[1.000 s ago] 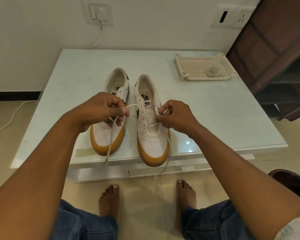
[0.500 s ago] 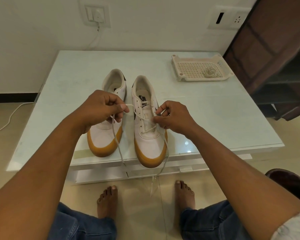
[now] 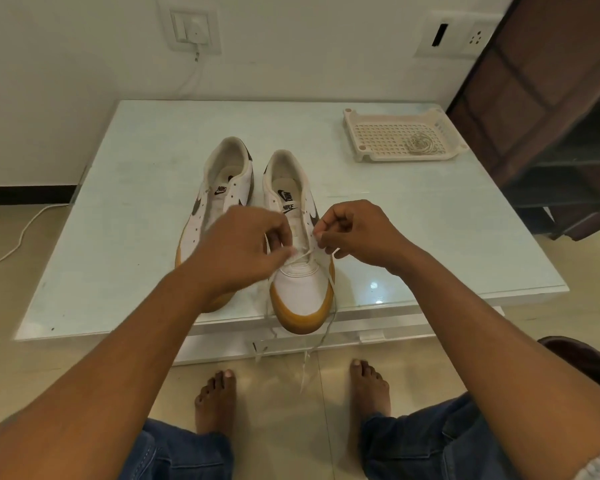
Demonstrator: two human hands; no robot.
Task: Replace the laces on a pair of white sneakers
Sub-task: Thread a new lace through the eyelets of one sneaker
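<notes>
- The left hand [image 3: 243,244] was curled, its fingertips pinching a flat off-white lace [image 3: 307,253] by the lowest eyelets of the laced sneaker [image 3: 300,296]. Motion blur softened the fingers.
- The right hand [image 3: 355,230] was curled too, with thumb and forefinger pinching the same lace on the shoe's other side.
- The laced sneaker stood at the front edge of the glossy, pale desk [image 3: 447,244], toe toward the person. It had a smooth white upper, a rounded toe, a thick tan rubber sole, a dark swoosh and "NIKE" printed on the tongue.
- The lace crossed just above the toe cap. Its two loose ends hung limp over the desk's front edge toward the tiled floor.
- The second sneaker [image 3: 227,174] lay just beside it and parallel, its toe hidden under the left hand and forearm. Small dark round eyelets lined its opening.
- A rectangular cream plastic tray [image 3: 388,156] with a perforated grid bottom sat at the desk's far corner, holding a loosely coiled pale lace [image 3: 419,144].
</notes>
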